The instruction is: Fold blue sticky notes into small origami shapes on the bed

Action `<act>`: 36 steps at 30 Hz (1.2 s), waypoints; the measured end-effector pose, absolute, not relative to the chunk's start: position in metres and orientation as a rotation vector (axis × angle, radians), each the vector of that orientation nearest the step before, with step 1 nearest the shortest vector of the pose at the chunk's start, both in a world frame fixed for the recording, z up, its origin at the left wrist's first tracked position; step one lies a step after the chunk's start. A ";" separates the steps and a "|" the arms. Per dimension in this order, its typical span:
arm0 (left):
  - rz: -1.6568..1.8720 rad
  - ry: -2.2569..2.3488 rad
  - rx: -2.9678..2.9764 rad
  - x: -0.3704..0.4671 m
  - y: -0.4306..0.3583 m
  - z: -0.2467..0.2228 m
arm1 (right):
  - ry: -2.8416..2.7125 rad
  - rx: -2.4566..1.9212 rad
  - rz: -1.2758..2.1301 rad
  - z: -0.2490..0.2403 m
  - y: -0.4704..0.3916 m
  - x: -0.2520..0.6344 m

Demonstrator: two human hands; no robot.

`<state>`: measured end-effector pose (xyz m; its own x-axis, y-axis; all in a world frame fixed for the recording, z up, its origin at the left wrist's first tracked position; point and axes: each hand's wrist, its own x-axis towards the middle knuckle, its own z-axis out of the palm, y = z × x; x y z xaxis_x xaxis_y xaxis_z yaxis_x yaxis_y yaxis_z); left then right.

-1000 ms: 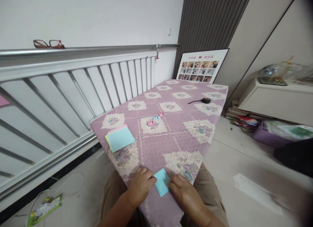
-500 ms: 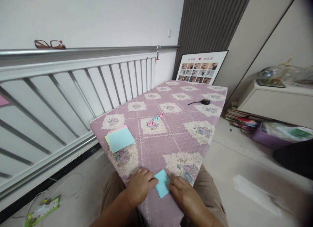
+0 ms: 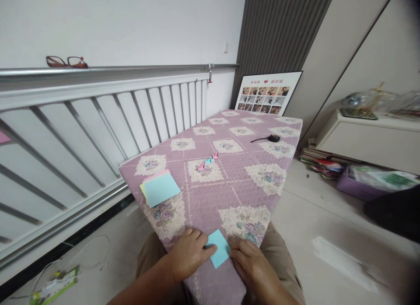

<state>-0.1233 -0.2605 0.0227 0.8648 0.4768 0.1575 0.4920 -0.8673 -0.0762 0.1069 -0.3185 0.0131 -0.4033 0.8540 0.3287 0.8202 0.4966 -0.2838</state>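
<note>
A folded light-blue paper square (image 3: 218, 248) lies on the floral tablecloth (image 3: 210, 200) at the near end of the table, one corner toward me. My left hand (image 3: 191, 252) rests at its left side, thumb laid over the paper and the other fingers curled on the cloth. At the right corner, my right hand (image 3: 249, 257) pinches the paper's edge between thumb and fingers. Farther up the table stand small folded paper pieces, two pink (image 3: 201, 166) and one blue (image 3: 208, 160). To the left lies a stack of coloured paper sheets (image 3: 161, 189), blue on top.
A black round object with a strap (image 3: 273, 138) lies toward the far right of the table. A white radiator (image 3: 111, 121) runs along the left, with glasses (image 3: 67, 61) on the pipe above. A framed photo board (image 3: 268, 92) leans behind the table. A power strip (image 3: 55, 287) lies on the floor.
My left thumb has moved right, further over the blue paper. My right hand has shifted slightly at the right corner. The view has tilted a little.
</note>
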 end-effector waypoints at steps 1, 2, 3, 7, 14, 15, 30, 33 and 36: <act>-0.200 -0.755 -2.919 -0.123 -0.260 0.023 | -2.281 -1.382 0.105 0.014 -0.320 0.105; -0.200 -0.750 -2.913 -0.123 -0.260 0.022 | -2.248 -1.375 0.101 0.015 -0.321 0.102; -0.204 -0.747 -2.906 -0.123 -0.259 0.020 | -2.223 -1.360 0.097 0.016 -0.322 0.098; -0.253 -0.723 -2.877 -0.122 -0.257 0.010 | -2.203 -1.262 0.088 0.011 -0.324 0.078; -0.298 -0.786 -2.847 -0.126 -0.258 0.008 | -2.199 -1.266 0.056 -0.011 -0.326 0.072; -0.281 -0.812 -2.850 -0.128 -0.259 0.009 | -2.203 -1.275 0.058 -0.012 -0.326 0.073; -0.255 -1.361 -2.785 -0.133 -0.271 0.006 | -2.171 -1.333 0.041 -0.018 -0.326 0.073; -0.455 -1.353 -2.802 -0.121 -0.283 -0.002 | -2.177 -1.346 0.037 -0.020 -0.325 0.071; -0.589 -1.319 -2.861 -0.109 -0.294 -0.012 | -2.200 -1.343 -0.006 -0.019 -0.326 0.071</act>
